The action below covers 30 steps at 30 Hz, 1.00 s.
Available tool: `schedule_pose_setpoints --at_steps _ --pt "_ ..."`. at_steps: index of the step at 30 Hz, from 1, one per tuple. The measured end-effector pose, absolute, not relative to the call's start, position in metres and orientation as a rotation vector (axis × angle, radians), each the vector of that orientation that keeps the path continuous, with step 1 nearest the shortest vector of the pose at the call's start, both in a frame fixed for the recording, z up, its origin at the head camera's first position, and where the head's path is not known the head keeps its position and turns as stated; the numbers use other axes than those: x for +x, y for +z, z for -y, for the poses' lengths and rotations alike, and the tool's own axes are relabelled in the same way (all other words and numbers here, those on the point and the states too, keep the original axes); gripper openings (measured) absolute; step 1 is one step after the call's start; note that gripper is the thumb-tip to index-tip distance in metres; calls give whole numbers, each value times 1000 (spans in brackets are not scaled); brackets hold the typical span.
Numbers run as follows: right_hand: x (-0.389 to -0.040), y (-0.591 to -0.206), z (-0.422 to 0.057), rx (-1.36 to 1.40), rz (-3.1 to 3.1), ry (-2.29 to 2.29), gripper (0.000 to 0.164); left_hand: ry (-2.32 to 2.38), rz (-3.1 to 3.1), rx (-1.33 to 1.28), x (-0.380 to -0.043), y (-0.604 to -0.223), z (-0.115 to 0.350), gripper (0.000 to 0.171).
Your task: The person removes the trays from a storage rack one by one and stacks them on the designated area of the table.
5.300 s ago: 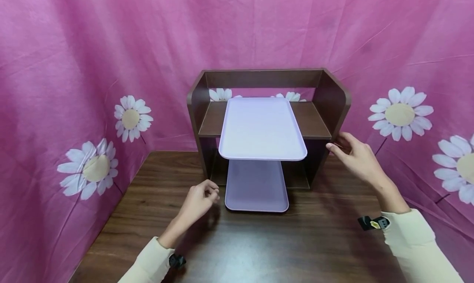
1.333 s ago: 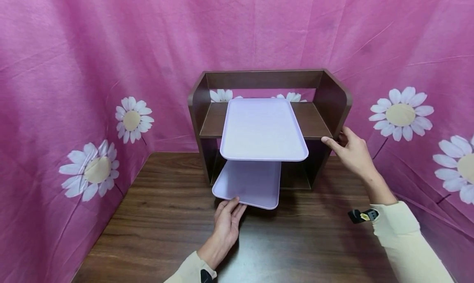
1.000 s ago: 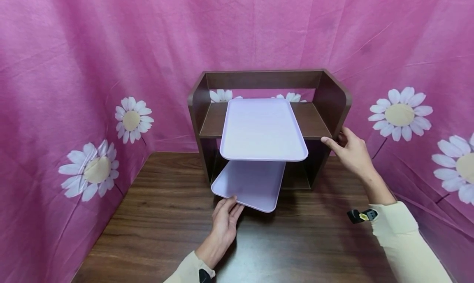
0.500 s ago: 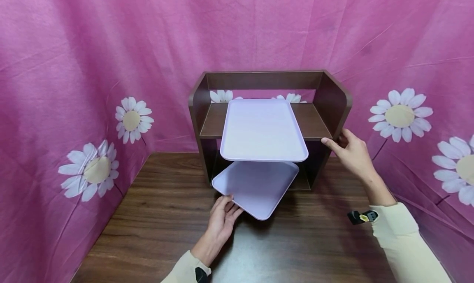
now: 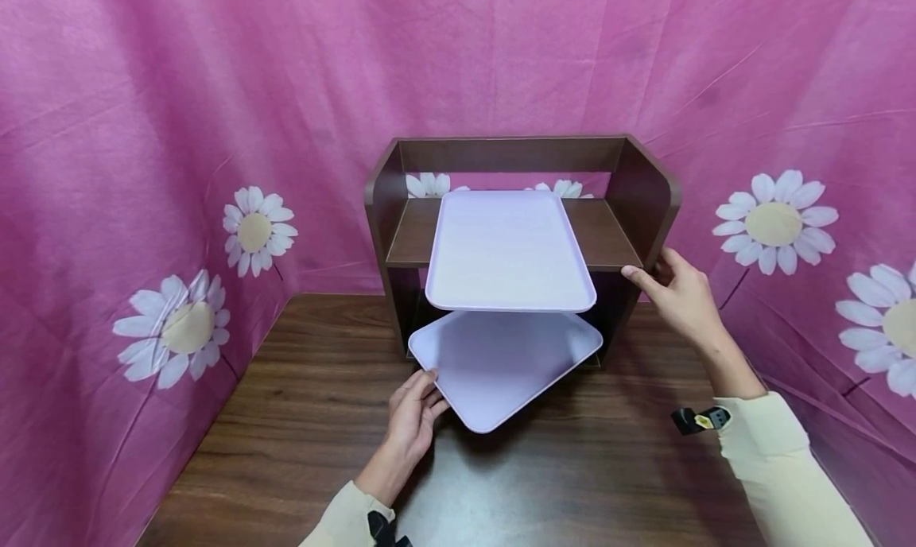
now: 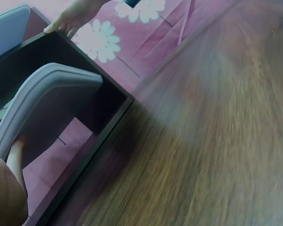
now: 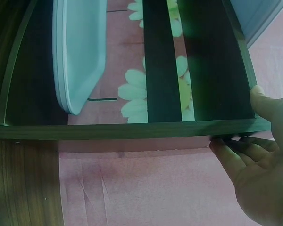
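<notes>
In the head view, my left hand (image 5: pixel 411 416) grips the left edge of the lower lilac tray (image 5: pixel 501 372), which sits askew with one corner toward me. The left wrist view shows this tray (image 6: pixel 52 108) raised above the shelf's bottom board, its underside visible. Its back part is hidden under the upper lilac tray (image 5: pixel 510 253), which lies on the middle board and juts out over the front. My right hand (image 5: pixel 683 296) holds the right side panel of the brown wooden shelf (image 5: pixel 608 233), thumb on the front edge and fingers behind, as the right wrist view confirms.
The shelf stands on a dark wood-grain table (image 5: pixel 308 428), near its back edge. A pink curtain (image 5: pixel 501 54) with large white daisies hangs close behind and along both sides. The upper tray's overhang covers part of the space above the lower tray.
My left hand, earlier apart from the lower tray, now grips it and has shifted left. That tray has turned clockwise from straight to askew. The upper tray and shelf look unmoved.
</notes>
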State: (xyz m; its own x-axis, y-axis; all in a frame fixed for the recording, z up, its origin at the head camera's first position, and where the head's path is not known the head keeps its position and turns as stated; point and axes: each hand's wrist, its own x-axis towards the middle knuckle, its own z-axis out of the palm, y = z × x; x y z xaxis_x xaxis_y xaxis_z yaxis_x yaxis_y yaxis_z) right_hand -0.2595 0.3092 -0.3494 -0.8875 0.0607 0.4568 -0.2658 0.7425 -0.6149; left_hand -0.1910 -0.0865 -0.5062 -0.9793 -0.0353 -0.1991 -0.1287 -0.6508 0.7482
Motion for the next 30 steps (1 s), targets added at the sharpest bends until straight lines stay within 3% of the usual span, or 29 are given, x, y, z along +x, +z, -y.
schedule_pose_setpoints --at_steps 30 --pt "-260 -347 -308 113 2511 944 49 2688 -1367 -229 -208 -504 118 19"
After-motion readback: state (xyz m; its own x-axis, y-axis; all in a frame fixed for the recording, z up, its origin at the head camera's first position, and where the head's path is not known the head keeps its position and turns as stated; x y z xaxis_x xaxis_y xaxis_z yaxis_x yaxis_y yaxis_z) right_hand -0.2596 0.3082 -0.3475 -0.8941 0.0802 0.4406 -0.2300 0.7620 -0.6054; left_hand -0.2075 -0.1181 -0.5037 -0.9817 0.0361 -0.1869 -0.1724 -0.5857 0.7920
